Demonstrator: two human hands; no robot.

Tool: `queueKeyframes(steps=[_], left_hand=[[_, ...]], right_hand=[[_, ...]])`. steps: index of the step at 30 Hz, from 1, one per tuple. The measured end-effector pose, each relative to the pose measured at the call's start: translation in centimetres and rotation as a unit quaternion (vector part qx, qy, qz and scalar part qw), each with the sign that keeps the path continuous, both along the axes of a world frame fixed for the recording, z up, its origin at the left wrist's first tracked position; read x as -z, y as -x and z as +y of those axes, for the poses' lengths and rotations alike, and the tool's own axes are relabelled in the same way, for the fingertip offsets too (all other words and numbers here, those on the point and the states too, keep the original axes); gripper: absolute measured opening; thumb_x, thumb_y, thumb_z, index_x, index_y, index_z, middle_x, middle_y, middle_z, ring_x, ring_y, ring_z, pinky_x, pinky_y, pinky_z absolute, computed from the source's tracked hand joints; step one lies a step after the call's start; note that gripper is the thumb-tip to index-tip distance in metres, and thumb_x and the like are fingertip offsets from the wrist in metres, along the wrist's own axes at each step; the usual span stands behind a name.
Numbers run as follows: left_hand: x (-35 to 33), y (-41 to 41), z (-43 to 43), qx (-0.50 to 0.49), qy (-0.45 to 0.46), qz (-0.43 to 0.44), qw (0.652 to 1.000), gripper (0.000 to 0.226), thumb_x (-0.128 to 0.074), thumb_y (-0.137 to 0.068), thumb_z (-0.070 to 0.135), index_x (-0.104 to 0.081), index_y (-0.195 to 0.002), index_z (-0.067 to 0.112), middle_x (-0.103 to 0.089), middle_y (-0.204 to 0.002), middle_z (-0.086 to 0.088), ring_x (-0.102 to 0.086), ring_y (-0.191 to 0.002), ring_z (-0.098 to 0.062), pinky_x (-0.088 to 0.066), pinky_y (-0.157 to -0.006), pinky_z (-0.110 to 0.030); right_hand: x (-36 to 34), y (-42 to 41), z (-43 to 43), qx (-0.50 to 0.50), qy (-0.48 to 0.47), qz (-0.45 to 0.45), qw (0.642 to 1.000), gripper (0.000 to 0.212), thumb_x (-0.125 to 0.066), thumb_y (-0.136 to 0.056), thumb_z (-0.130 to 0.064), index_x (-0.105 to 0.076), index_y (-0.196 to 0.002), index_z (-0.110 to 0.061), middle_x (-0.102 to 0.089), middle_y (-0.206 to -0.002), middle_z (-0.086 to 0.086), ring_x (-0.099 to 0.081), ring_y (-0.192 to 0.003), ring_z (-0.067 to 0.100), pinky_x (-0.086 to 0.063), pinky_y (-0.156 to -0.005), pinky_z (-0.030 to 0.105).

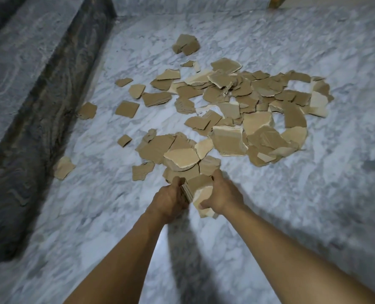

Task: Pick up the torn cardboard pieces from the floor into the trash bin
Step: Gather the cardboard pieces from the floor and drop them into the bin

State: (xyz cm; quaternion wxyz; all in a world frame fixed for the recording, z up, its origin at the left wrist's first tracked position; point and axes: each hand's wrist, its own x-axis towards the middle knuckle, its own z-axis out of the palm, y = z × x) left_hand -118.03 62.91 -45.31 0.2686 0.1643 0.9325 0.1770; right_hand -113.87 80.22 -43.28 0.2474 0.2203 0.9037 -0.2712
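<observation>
Our left grip (169, 199) and right grip (222, 194) clasp one cardboard stack (198, 187) between them, at the near edge of the pile (248, 102) on the floor (313, 194).

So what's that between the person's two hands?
A small stack of torn cardboard pieces: the left hand and right hand grip it from either side, at the near edge of the scattered pile. The head view shows this.

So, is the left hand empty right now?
No, the left hand grips a stack of cardboard pieces together with the right hand.
</observation>
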Motion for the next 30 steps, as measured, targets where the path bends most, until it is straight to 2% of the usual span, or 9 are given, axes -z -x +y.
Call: queueKeyframes(steps=[5, 8, 12, 14, 16, 18, 20, 24, 30], left_hand=[[-1.9, 0.5, -1.2, -0.081, -0.022, -0.099, 0.992, 0.045, -0.066, -0.087, 0.015, -0.04, -0.123, 0.011, -0.062, -0.112, -0.015, -0.06, -0.092, -0.033, -0.045, -0.069, -0.032], [-3.5, 2.1, -4.0, -0.045, 0.064, -0.098, 0.992, 0.02, -0.062, -0.09, 0.027, -0.049, -0.096, 0.013, -0.063, -0.104, -0.01, -0.051, -0.079, -0.021, -0.035, -0.058, -0.025], [-6.4, 5.2, -7.6, -0.009, 0.088, -0.151, 0.985, 0.013, -0.059, -0.089, 0.022, -0.061, -0.077, 0.02, -0.064, -0.089, -0.005, -0.057, -0.078, -0.023, -0.045, -0.066, -0.032], [-6.6, 7.1, -8.3, -0.029, 0.081, -0.182, 0.98, 0.009, -0.058, -0.089, 0.026, -0.061, -0.081, 0.024, -0.057, -0.094, 0.002, -0.054, -0.089, -0.023, -0.05, -0.076, -0.036], [-6.3, 8.1, -7.9, -0.022, 0.096, -0.116, 0.988, 0.014, -0.063, -0.083, 0.04, -0.064, -0.093, 0.03, -0.05, -0.11, -0.002, -0.048, -0.108, -0.03, -0.047, -0.088, -0.042], [-4.0, 9.2, -7.5, -0.031, 0.128, -0.059, 0.989, 0.057, -0.069, -0.08, 0.051, -0.053, -0.13, 0.027, -0.033, -0.14, -0.008, -0.033, -0.13, -0.034, -0.039, -0.104, -0.045], [-1.6, 9.1, -6.9, -0.022, 0.138, -0.005, 0.99, 0.078, -0.07, -0.078, 0.055, -0.041, -0.142, 0.021, -0.024, -0.151, -0.006, -0.024, -0.139, -0.033, -0.038, -0.106, -0.047], [2.1, 9.4, -7.1, 0.002, 0.133, 0.066, 0.989, 0.059, -0.066, -0.075, 0.047, -0.05, -0.123, 0.019, -0.045, -0.131, -0.007, -0.041, -0.12, -0.033, -0.038, -0.078, -0.035], [1.4, 9.4, -6.7, -0.027, 0.062, 0.036, 0.997, 0.044, -0.066, -0.078, 0.03, -0.052, -0.116, 0.016, -0.064, -0.1, -0.014, -0.06, -0.096, -0.038, -0.047, -0.078, -0.039]], right_hand=[[-1.1, 0.4, 1.8, -0.027, 0.048, -0.105, 0.993, 0.083, -0.094, -0.063, -0.039, -0.052, -0.13, -0.013, -0.063, -0.128, 0.005, -0.062, -0.114, 0.027, -0.053, -0.089, 0.035], [-3.4, 1.5, 4.0, -0.082, 0.068, -0.182, 0.977, 0.082, -0.096, -0.059, -0.04, -0.059, -0.125, -0.007, -0.068, -0.118, 0.005, -0.065, -0.106, 0.025, -0.054, -0.094, 0.037], [-6.8, 4.6, 4.7, -0.139, 0.049, -0.184, 0.972, 0.078, -0.092, -0.063, -0.048, -0.055, -0.119, -0.006, -0.064, -0.109, 0.005, -0.064, -0.096, 0.024, -0.055, -0.091, 0.037], [-7.8, 6.3, 4.0, -0.154, 0.047, -0.167, 0.973, 0.072, -0.089, -0.065, -0.053, -0.056, -0.112, -0.01, -0.063, -0.104, 0.003, -0.061, -0.091, 0.022, -0.052, -0.086, 0.034], [-7.8, 7.7, 3.3, -0.167, 0.04, -0.158, 0.972, 0.073, -0.087, -0.066, -0.056, -0.055, -0.113, -0.012, -0.06, -0.108, 0.001, -0.059, -0.098, 0.023, -0.052, -0.088, 0.033], [-6.7, 8.1, 2.5, -0.187, 0.007, -0.15, 0.971, 0.085, -0.087, -0.064, -0.058, -0.054, -0.128, -0.013, -0.052, -0.128, 0.006, -0.054, -0.116, 0.029, -0.051, -0.095, 0.04], [-5.3, 6.8, 1.8, -0.214, -0.051, -0.16, 0.962, 0.087, -0.085, -0.065, -0.059, -0.052, -0.134, -0.018, -0.037, -0.138, 0.008, -0.042, -0.127, 0.035, -0.05, -0.096, 0.045], [-2.2, 4.0, 0.7, -0.213, -0.109, -0.145, 0.96, 0.08, -0.087, -0.068, -0.05, -0.05, -0.132, -0.019, -0.028, -0.138, 0.01, -0.036, -0.128, 0.037, -0.044, -0.081, 0.039], [-1.2, 3.8, 0.1, -0.116, -0.03, -0.121, 0.985, 0.08, -0.096, -0.062, -0.027, -0.035, -0.112, -0.017, -0.057, -0.117, 0.01, -0.061, -0.107, 0.032, -0.045, -0.065, 0.033]])
